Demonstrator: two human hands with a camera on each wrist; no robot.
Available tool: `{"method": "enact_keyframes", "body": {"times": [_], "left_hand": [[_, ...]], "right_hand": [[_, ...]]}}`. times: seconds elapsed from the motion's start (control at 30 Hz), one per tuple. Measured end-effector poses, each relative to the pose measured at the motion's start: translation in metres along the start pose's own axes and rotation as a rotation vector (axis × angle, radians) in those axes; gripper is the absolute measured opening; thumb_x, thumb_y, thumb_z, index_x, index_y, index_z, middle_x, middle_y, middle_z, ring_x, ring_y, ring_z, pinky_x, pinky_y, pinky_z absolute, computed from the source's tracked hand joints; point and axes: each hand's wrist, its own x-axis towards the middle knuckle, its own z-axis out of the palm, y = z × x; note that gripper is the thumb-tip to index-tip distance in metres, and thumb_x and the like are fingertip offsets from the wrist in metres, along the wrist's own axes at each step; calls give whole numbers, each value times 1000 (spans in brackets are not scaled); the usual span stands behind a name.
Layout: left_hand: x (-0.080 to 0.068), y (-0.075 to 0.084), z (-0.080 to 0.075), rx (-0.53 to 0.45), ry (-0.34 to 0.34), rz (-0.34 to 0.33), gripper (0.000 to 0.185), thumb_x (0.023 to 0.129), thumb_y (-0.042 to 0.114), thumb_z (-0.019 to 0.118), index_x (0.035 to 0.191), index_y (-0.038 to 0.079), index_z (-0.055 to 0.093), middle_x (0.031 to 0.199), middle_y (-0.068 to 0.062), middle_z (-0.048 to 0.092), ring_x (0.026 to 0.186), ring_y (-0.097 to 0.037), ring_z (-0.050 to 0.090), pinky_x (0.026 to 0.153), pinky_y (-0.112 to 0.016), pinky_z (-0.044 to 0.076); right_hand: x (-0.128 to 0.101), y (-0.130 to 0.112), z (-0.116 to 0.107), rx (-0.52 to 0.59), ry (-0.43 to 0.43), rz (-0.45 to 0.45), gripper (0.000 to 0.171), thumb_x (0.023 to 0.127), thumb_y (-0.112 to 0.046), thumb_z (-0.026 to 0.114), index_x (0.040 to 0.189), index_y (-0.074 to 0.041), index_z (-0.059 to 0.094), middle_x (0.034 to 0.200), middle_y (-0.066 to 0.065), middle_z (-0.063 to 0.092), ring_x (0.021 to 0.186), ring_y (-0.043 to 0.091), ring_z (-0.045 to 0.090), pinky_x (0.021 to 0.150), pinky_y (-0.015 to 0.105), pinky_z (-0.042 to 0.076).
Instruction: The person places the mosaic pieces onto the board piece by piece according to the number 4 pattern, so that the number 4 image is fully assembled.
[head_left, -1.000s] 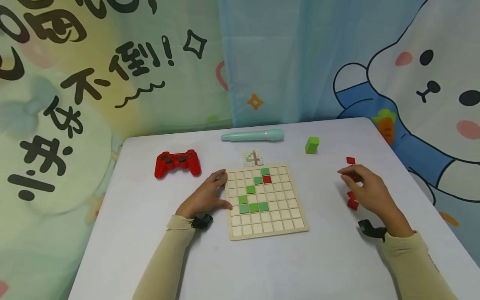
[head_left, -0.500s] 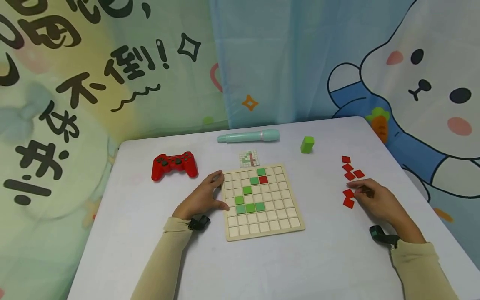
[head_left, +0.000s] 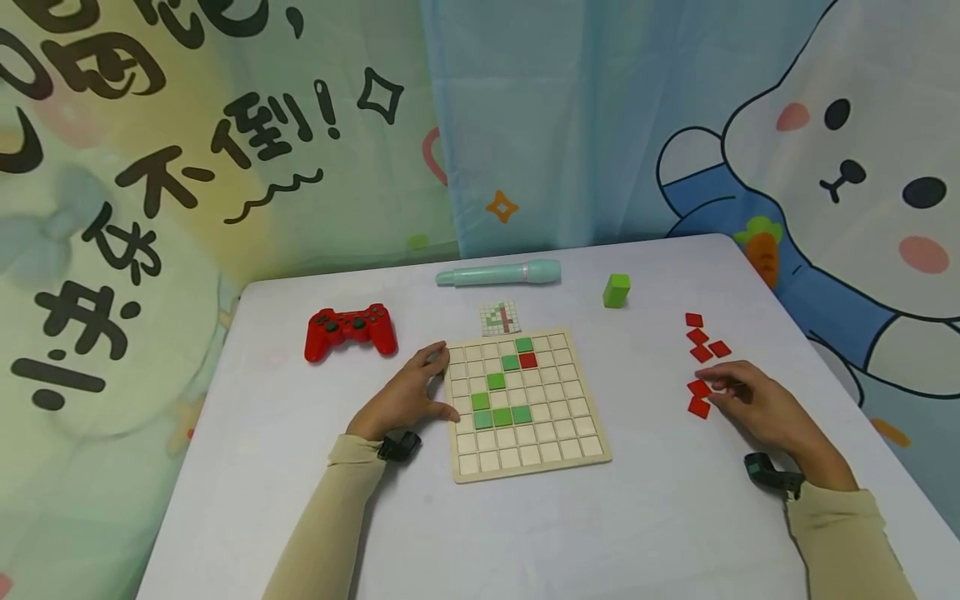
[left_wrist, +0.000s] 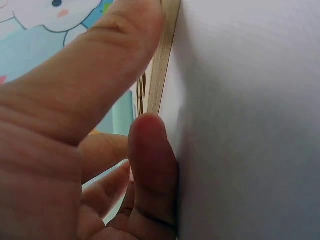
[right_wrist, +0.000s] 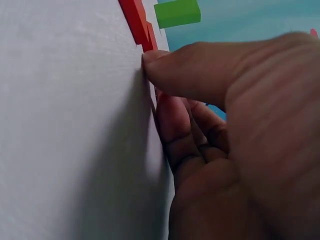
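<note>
A wooden grid board (head_left: 532, 406) lies in the middle of the table, with several green tiles (head_left: 502, 417) and one red tile (head_left: 528, 360) in its squares. My left hand (head_left: 405, 395) rests along the board's left edge, thumb and fingers spread against it; the left wrist view shows the thumb (left_wrist: 120, 45) at the wooden rim. On the right, my right hand (head_left: 757, 404) is low over the table beside loose red tiles (head_left: 699, 388). Its thumb (right_wrist: 185, 65) reaches the nearest tile in the right wrist view. Nothing is visibly held between the fingers.
Behind the board lies a small pattern card (head_left: 499, 318). A mint-green microphone-shaped pen (head_left: 498, 273) is near the back edge. A green block (head_left: 617, 291) stands at back right, and a red game controller (head_left: 350, 333) lies at left. More red tiles (head_left: 697, 336) lie farther back.
My right hand has come down and to the right, uncovering the red tiles it hid, then shifted slightly right beside the lower ones. My left hand stays at the board's edge.
</note>
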Motion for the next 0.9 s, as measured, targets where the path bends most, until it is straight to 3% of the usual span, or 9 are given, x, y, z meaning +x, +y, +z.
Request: {"method": "enact_keyframes", "body": {"times": [0.13,0.2,0.57,0.73,0.9], "left_hand": [[-1,0,0,2,7,2,114,78,35,96,167,5,32,179,-13,23,165,-37,26,129,-50,38],[-1,-1,0,4,7,2,113,78,35,96,167,5,32,179,-13,23,165,-37,26,129,-50,38],[3,1,-1,23,-6,-23,113,79,36,95,167,8,31,179,-11,22,165,-36,26,129,-49,37],[2,-1,0,17,-11,-17,114,79,36,95,167,7,31,179,-11,22,165,-36,25,130,-49,37],[0,0,0,15,-9,-15,113,79,36,95,167,6,30,179,-11,21,165,-36,26,129,-50,38]], "right_hand": [[3,-5,0,-24,-7,28,35,101,-8,71,136,-7,66,129,19,60,112,33,60,79,-4,39],[4,-7,0,-34,-11,45,34,101,-10,71,135,-6,66,128,21,60,112,38,61,77,-3,40],[6,-9,-5,-47,-27,133,45,101,-24,75,137,-1,61,117,20,70,107,36,65,72,5,47],[9,-29,-10,-45,-9,37,42,97,-14,79,133,0,62,113,21,72,103,35,67,73,3,47],[23,-63,-8,-36,-28,-101,35,95,-3,78,127,-1,64,114,16,73,98,22,66,80,6,52]]}}
